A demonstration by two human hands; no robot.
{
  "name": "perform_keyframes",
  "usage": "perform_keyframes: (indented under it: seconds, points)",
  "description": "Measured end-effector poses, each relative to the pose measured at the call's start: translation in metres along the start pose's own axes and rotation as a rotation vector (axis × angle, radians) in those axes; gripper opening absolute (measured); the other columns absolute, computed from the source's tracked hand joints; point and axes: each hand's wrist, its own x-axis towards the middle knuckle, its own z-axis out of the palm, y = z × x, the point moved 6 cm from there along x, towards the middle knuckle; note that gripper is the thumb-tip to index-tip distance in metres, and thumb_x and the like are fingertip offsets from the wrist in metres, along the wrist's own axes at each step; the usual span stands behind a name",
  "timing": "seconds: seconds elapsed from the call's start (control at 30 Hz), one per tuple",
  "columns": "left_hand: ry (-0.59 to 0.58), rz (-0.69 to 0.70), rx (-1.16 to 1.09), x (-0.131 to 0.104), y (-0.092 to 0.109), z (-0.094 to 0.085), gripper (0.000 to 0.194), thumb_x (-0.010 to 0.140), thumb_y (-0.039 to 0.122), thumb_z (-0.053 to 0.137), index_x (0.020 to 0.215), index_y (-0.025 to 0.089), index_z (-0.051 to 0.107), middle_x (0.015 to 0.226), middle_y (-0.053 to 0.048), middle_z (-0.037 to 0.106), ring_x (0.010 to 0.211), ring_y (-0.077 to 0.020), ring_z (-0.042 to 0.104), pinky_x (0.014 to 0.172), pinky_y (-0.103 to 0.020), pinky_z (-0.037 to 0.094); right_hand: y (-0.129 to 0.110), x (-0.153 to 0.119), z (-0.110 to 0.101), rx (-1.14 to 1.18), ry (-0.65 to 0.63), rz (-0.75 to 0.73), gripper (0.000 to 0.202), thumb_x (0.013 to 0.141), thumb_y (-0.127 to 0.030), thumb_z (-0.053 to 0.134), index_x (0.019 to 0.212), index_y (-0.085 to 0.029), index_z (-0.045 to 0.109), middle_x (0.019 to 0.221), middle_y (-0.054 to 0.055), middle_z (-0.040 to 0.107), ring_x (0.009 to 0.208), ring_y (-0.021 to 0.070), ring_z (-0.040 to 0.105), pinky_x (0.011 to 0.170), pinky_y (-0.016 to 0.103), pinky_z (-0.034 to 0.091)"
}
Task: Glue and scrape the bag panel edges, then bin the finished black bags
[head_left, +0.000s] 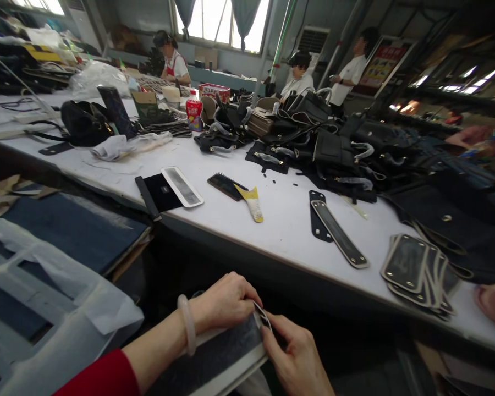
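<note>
Near the bottom of the view, my left hand (pixel 226 302) has its fingers bent over the far corner of a flat dark panel with pale edges (pixel 226 357). A pale bangle circles that wrist. My right hand (pixel 295 349) pinches the same panel at its right corner, thumb and forefinger on the layered pale edge. The two hands almost meet there. Nearest on the white table lie a black piece with a pale-framed panel (pixel 182 187), a dark phone (pixel 226 185) and a yellow-and-white tool (pixel 253 204).
Along the white table (pixel 239 236) are two dark straps (pixel 340 234), stacked pale-edged panels (pixel 408 264) and a heap of black bags (pixel 325 148). A red bottle (pixel 194 111) stands farther back. Covered boards (pixel 45 308) sit at left. Several people work beyond.
</note>
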Motion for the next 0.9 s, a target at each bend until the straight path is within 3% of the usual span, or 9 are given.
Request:
perform_keyframes:
  seconds: [0.2,0.4,0.53,0.67,0.9]
  points:
    - [0.013,0.069,0.128,-0.003,0.005,0.001,0.036,0.076,0.011,0.048,0.097,0.022,0.076,0.095,-0.001,0.076,0.089,-0.016,0.068,0.082,-0.022,0.049,0.001,0.002,0.002,-0.087,0.086,-0.055,0.03,0.094,-0.035,0.048,0.09,-0.019,0.072,0.074,0.003,0.067,0.068,0.0163,0.062,0.063,0.022,0.044]
    - [0.129,0.274,0.562,-0.03,0.04,0.002,0.029,0.083,0.01,0.047,0.104,0.019,0.065,0.109,-0.005,0.067,0.098,-0.0228,0.06,0.088,-0.039,0.049,0.003,0.0,0.004,-0.11,0.129,-0.091,0.036,0.096,-0.038,0.044,0.081,-0.017,0.068,0.072,0.005,0.066,0.064,0.0172,0.062,0.061,0.023,0.044]
    - [0.158,0.196,0.439,-0.027,0.03,-0.005,0.028,0.086,0.012,0.048,0.104,0.022,0.069,0.109,-0.002,0.069,0.094,-0.0191,0.064,0.086,-0.032,0.05,0.0,-0.002,0.004,-0.09,0.123,-0.099,0.034,0.096,-0.039,0.045,0.094,-0.018,0.072,0.074,0.006,0.068,0.067,0.0186,0.064,0.062,0.023,0.046]
    - [0.008,0.224,0.275,-0.012,0.015,-0.001,0.031,0.085,0.011,0.05,0.104,0.021,0.071,0.101,-0.002,0.074,0.093,-0.0163,0.068,0.086,-0.023,0.05,0.0,-0.003,0.004,-0.087,0.129,-0.08,0.036,0.096,-0.04,0.045,0.095,-0.018,0.073,0.074,0.005,0.068,0.066,0.0176,0.063,0.062,0.022,0.045]
    - [-0.037,0.193,0.299,-0.008,0.013,0.002,0.027,0.084,0.013,0.048,0.095,0.019,0.071,0.09,-0.006,0.075,0.086,-0.0198,0.07,0.079,-0.026,0.053,0.006,-0.002,0.008,-0.11,0.121,-0.073,0.039,0.098,-0.042,0.042,0.093,-0.018,0.072,0.076,0.005,0.068,0.068,0.0173,0.064,0.063,0.022,0.045]
